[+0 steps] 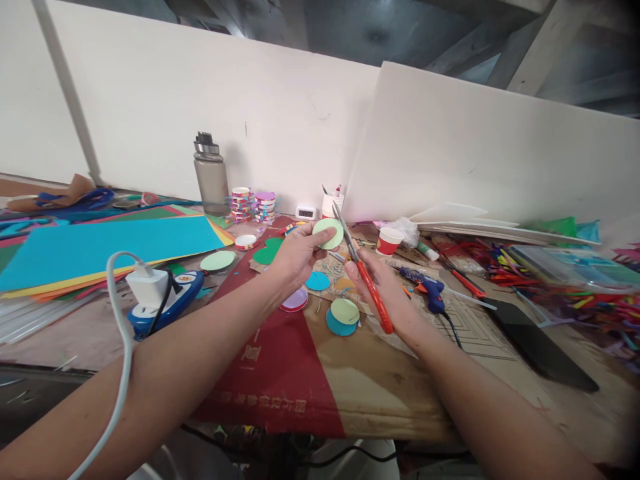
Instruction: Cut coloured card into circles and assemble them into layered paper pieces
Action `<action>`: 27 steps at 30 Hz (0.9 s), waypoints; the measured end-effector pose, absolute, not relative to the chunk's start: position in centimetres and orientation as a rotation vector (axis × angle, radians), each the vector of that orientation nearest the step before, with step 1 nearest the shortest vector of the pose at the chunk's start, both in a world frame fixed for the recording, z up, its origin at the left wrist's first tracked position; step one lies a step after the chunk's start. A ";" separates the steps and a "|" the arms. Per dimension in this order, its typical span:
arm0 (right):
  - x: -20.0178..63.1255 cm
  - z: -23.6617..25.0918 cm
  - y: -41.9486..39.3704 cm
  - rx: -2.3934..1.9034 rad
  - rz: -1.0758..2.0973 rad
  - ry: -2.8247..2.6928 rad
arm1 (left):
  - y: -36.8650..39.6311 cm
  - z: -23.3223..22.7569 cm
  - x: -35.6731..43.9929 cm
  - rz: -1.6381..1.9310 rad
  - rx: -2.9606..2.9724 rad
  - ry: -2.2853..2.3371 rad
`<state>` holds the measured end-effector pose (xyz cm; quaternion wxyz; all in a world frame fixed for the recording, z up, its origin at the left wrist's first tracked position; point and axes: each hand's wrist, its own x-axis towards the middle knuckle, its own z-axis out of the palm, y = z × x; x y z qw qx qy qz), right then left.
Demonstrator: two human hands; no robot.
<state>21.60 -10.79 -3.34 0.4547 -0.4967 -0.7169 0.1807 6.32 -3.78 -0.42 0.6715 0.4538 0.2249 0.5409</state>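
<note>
Between the thumb and fingers of my left hand (pixel 299 253) is a light green paper circle (pixel 327 235), held up above the table. My right hand (pixel 377 283) grips red-handled scissors (pixel 371 287), their blades pointing up and away beside the circle's right edge. Whether the blades touch the paper I cannot tell. Below my hands, another pale green circle (pixel 345 311) lies partly over a blue circle (pixel 343 325). Nearby are a smaller blue circle (pixel 317 281), a lilac disc (pixel 295 299) and green paper rounds (pixel 267 251).
Coloured sheets (pixel 110 247), a power strip (pixel 187 287) with a white cable and a bottle (pixel 211 177) are on the left. To the right are a paper cup (pixel 389 241), a glue gun (pixel 425 288), a utility knife (pixel 467 283) and a dark phone (pixel 540 343). White boards (pixel 300 120) stand behind.
</note>
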 end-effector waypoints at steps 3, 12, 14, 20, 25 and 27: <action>21.6 -3.4 -10.9 -1.238 0.500 -1.747 | -3.6 -0.4 6.2 1.213 1.017 0.508; 21.5 -3.0 -11.2 -1.196 0.616 -1.714 | -3.0 -0.4 5.8 1.193 1.069 0.513; 21.6 -3.0 -11.2 -1.205 0.618 -1.719 | -2.9 -0.3 5.6 1.183 1.090 0.512; 21.8 -3.5 -10.9 -1.215 0.610 -1.711 | -2.7 -0.2 5.5 1.172 1.122 0.519; 22.0 -3.9 -10.8 -1.229 0.601 -1.718 | -2.7 0.0 5.4 1.158 1.122 0.531; 22.1 -4.0 -10.8 -1.240 0.615 -1.727 | -2.7 0.2 5.3 1.151 1.116 0.537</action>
